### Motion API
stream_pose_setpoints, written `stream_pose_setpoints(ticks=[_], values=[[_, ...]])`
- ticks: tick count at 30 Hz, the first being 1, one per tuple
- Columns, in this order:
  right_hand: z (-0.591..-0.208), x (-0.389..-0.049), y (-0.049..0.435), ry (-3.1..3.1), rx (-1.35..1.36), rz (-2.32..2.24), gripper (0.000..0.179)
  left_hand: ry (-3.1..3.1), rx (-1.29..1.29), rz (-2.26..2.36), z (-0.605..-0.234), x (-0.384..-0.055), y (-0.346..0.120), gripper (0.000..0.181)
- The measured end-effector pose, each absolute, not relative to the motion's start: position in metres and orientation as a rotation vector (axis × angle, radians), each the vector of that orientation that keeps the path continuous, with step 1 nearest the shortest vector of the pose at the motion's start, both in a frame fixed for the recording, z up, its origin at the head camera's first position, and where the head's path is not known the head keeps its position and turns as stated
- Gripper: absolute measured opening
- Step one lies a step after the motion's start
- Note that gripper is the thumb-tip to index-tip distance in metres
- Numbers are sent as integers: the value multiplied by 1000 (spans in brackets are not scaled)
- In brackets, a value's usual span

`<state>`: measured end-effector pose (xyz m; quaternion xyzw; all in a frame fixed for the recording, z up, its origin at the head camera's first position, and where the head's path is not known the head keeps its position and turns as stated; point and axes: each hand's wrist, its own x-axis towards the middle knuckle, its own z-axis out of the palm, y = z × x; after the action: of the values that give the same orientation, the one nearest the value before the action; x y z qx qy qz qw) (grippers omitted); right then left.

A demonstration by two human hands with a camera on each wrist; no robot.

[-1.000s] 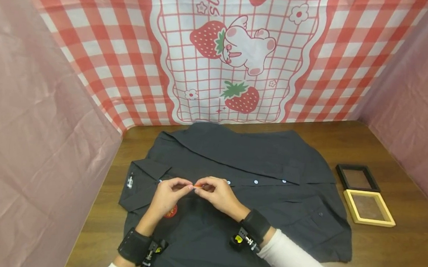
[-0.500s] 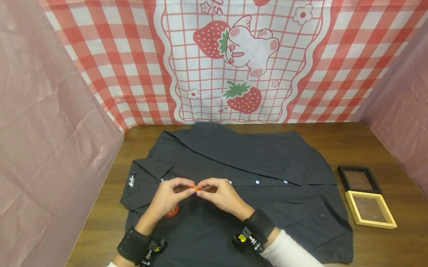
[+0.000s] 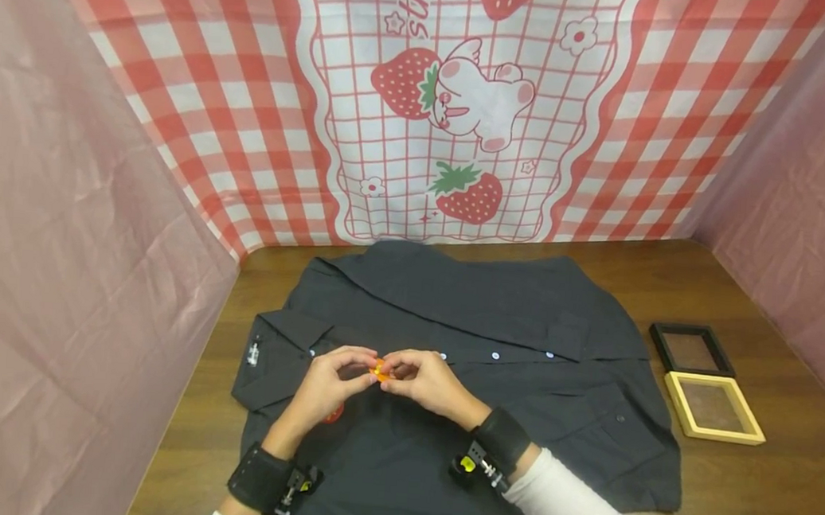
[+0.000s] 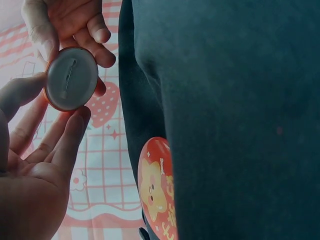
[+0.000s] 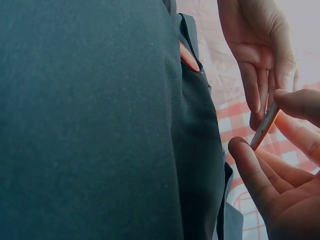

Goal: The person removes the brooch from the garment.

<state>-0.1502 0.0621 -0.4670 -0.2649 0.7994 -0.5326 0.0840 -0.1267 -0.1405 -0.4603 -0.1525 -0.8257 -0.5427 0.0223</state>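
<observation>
Left wrist view shows the back of a badge and its pin; left hand and right hand both have fingers pinched on the rim, above the shirt, so I'd go light and keep thumbs off that pin

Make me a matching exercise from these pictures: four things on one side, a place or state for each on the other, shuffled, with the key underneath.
Things
1. Orange badge
2. Red badge
3. Yellow frame
4. Shirt

Places and states
A. On the wooden table, at the right in the head view
B. Dark and spread out flat, with light buttons down its front
C. Held between the left hand and the right hand
D. On the front of the dark garment

Right pairs: 1-C, 2-D, 3-A, 4-B
</observation>
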Motion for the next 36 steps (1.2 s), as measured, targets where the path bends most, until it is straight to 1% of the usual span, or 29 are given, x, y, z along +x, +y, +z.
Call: stream_pose_setpoints(ticks=[7,14,22,33,36], values=[[-467,-150,64,2386,-852,-1613,19,-2492,-602,-1729,-460,-126,-141,19],[-467,-149,65,2387,-890,-1647,19,-2469,-623,-1720,-462,-127,-139,21],[-469,-150,67,2429,-885,-1614,19,-2501,-610,-1696,-462,-127,-138,25],[-463,-149,76,2550,-946,-1576,22,-2636,-501,-1418,-458,-124,-135,28],[-463,-150,78,2578,-928,-1554,22,-2665,-477,-1362,-457,-125,-134,27]])
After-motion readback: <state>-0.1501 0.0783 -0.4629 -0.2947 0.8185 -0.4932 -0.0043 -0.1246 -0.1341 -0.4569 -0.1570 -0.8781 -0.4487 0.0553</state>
